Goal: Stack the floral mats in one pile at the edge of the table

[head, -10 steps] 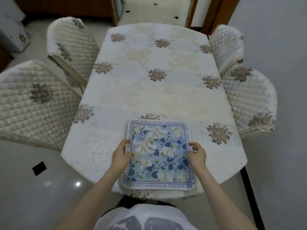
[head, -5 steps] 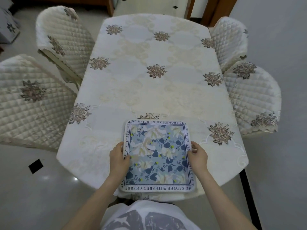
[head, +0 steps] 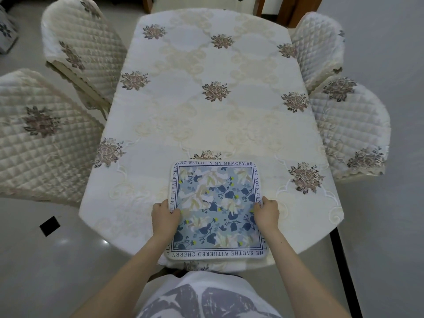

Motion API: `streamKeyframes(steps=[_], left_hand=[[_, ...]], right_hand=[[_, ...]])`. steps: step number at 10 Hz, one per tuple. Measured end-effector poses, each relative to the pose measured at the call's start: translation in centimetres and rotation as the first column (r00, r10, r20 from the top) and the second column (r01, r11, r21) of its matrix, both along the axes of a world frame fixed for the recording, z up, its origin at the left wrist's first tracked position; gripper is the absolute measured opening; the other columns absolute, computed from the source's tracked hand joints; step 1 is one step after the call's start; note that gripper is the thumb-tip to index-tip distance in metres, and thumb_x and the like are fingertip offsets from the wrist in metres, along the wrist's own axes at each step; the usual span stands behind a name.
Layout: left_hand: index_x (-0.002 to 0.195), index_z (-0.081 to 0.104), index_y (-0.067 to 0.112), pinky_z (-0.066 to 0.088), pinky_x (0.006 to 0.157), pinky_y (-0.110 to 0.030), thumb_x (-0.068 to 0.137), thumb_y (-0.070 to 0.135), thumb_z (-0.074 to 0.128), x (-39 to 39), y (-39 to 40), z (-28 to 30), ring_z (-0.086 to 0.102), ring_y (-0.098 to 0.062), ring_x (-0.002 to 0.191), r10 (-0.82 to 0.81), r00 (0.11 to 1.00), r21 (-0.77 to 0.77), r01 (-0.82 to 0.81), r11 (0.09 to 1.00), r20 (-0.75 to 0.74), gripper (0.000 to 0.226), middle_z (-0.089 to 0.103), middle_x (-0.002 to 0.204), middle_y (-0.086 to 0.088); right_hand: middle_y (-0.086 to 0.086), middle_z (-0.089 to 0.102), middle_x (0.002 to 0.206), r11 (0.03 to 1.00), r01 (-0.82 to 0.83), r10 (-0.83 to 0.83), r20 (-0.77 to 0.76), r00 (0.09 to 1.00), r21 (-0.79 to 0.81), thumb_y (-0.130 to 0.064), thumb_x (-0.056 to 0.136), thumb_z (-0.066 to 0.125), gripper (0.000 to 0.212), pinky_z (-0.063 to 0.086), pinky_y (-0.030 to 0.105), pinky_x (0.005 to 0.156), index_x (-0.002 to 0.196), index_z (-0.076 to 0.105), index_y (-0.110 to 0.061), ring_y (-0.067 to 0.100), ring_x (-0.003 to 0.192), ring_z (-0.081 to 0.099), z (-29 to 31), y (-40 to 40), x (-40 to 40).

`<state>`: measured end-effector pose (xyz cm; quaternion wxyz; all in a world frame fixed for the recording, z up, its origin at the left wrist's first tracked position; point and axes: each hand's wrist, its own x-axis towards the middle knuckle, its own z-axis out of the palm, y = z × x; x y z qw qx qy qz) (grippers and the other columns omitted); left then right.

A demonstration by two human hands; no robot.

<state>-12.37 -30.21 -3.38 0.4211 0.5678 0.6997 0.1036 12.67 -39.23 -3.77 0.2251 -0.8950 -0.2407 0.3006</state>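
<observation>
A square floral mat (head: 215,203), blue and white with a border of printed words, lies flat at the near edge of the table (head: 206,115). Whether more mats lie beneath it I cannot tell. My left hand (head: 164,214) grips its left edge, thumb on top. My right hand (head: 267,212) grips its right edge the same way. The mat's near edge reaches the table's front rim, just in front of my body.
The table wears a cream cloth with brown flower motifs. Quilted chairs stand on both sides: two on the left (head: 43,134) (head: 82,40) and two on the right (head: 351,129) (head: 319,44). Glossy floor (head: 46,260) lies at the lower left.
Both hands stay on the mat's side edges. The mat sits in nearly the same spot at the near edge; the view has tilted slightly downward.
</observation>
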Motion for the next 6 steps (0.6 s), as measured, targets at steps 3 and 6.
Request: streamKeyframes(steps=[3,6], left_hand=[[0.102,0.054,-0.005,0.035,0.075,-0.033,0.085,0.005,0.052,0.2,-0.4,-0.4,0.043,-0.03,0.09,-0.007,0.999,0.059,0.009,0.998,-0.04,0.02,0.045,0.109,-0.019],[0.122,0.045,-0.002,0.044,0.094,-0.046,0.084,0.013,0.056,0.0,0.9,1.6,0.047,-0.042,0.11,-0.077,0.993,-0.1,0.068,0.993,-0.088,0.042,0.044,0.123,-0.026]], right_hand=[[0.024,0.047,0.119,1.0,0.022,-0.022,0.0,1.0,0.013,-0.016,0.091,0.051,0.028,0.044,0.048,0.096,0.114,0.059,-0.003,0.043,0.104,0.052,0.2,-0.3,-0.7],[0.02,0.057,0.129,0.987,0.13,-0.119,-0.115,0.986,0.094,-0.014,0.09,0.052,0.046,0.042,0.037,0.094,0.134,0.045,0.0,0.034,0.115,0.055,3.5,-0.6,0.6]])
